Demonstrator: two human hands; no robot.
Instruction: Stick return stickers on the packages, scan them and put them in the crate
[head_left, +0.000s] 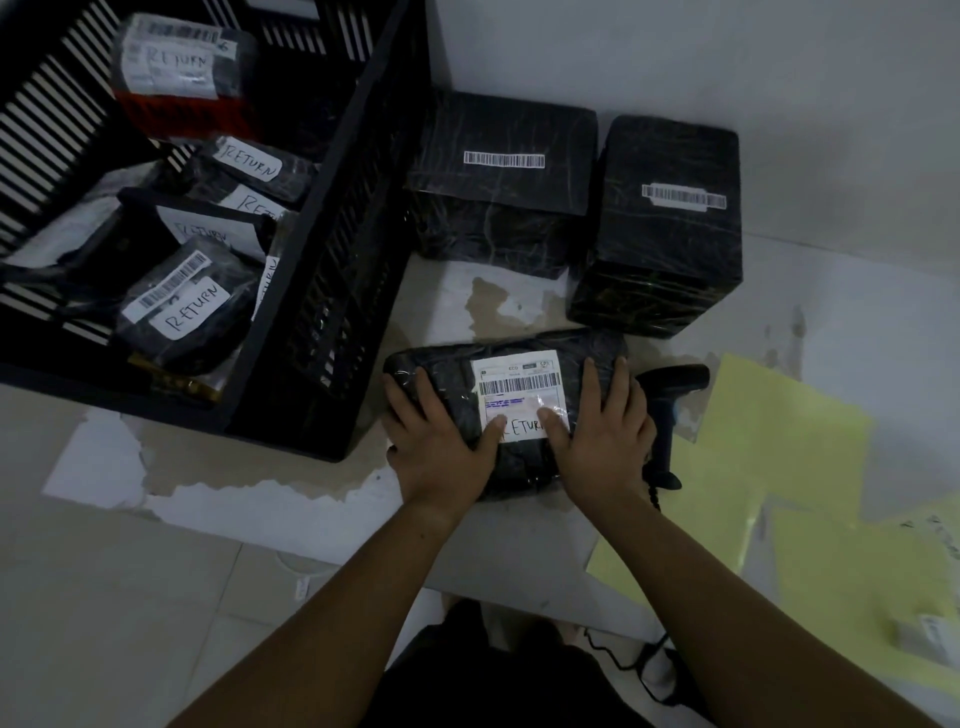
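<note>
The left hand (441, 441) and right hand (605, 436) press flat, fingers straight, on the black package (522, 470) on the floor (156, 597), thumbs on its RETURN sticker (522, 427). The right hand half hides a scanner (675, 379), I think (crate (332, 291) just left).

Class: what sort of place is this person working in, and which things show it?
Likely a parcel returns area, on the floor: a crate of packages marked RETURN, barcoded black-wrapped boxes, and a handheld scanner.
</note>
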